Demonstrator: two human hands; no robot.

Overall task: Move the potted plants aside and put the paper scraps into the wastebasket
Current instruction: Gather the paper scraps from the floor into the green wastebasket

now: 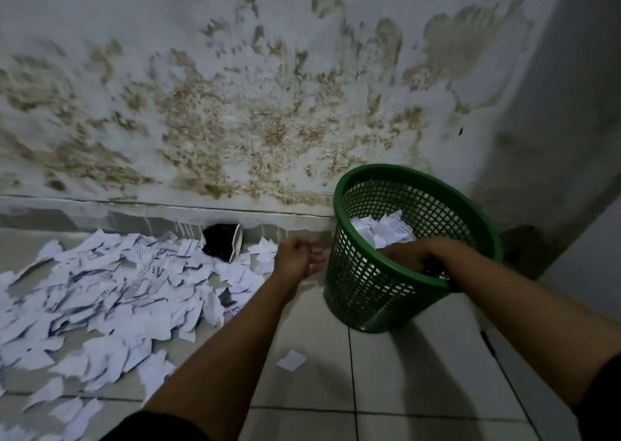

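Scrap lone on tile nearest, then right hand gripping wastebasket near rim, left hand loosely curled, empty, just left of wastebasket, some paper inside, big paper scraps pile left of wastebasket remaining, no pots visible.

Perhaps a home: damp-stained wall, tiled floor

Tiled floor: paper scraps heaped left (one stray piece apart), green wastebasket right, tilted.
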